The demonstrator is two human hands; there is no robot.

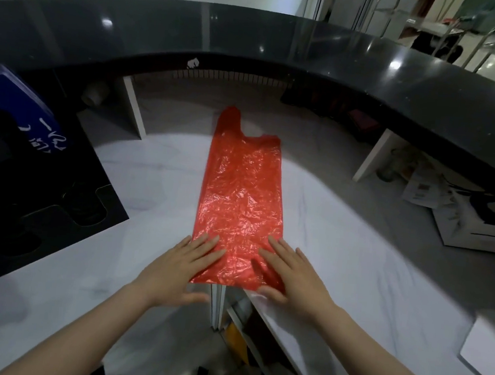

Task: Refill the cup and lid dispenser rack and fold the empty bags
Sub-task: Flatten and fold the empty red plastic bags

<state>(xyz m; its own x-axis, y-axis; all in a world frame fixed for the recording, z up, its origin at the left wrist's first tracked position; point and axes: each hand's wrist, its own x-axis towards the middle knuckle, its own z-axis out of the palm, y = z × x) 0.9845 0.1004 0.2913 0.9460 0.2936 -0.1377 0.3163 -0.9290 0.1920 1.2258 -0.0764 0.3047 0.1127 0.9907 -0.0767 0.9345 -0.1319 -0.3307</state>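
Crinkled red plastic bag [241, 192] lies flat under both hands' straight, spread fingers [204, 245] on white cloth [355, 243].

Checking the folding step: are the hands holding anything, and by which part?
Nothing is gripped. The left hand and right hand lie flat, pressing the near end of the red bag.

1 head view, angled down, close above counter [158, 160]

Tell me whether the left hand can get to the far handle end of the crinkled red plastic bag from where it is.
Probably yes. The left hand lies flat on the near end of the crinkled red plastic bag, and nothing stands on the white counter between it and the far handle.
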